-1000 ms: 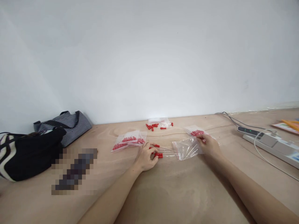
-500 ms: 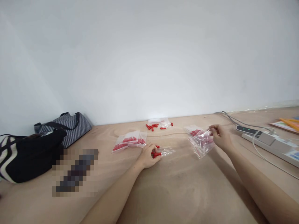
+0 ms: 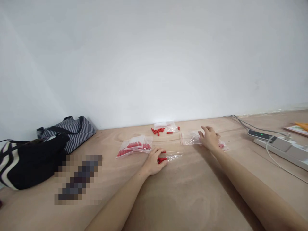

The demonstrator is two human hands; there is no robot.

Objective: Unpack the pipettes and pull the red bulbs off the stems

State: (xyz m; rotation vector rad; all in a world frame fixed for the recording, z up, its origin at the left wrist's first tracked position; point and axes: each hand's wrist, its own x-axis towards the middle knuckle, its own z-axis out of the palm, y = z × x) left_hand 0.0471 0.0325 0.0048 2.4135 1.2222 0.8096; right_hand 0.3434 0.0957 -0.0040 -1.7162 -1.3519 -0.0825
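My left hand [image 3: 153,161] rests on the wooden table [image 3: 183,192], fingers curled around a few small red pieces [image 3: 162,158] beside an empty clear zip bag [image 3: 173,156]. My right hand [image 3: 209,138] lies farther back with fingers spread flat on a clear zip bag [image 3: 190,138], over a bag holding red pieces [image 3: 222,146]. Two filled bags of red pieces [image 3: 134,146] lie left of my left hand. Loose red pieces [image 3: 158,130] and another clear bag [image 3: 166,125] lie near the wall.
A striped bag [image 3: 69,131] and a black-and-white bag [image 3: 26,162] sit at the left by the wall. A blurred dark object [image 3: 78,179] lies in front of them. A power strip [image 3: 281,147] with cables stands at the right, coloured papers [image 3: 298,128] beyond it.
My right hand lifted a clear bag off the table, carried it back toward the wall and laid it down flat under open fingers. My left hand stayed on the red pieces.
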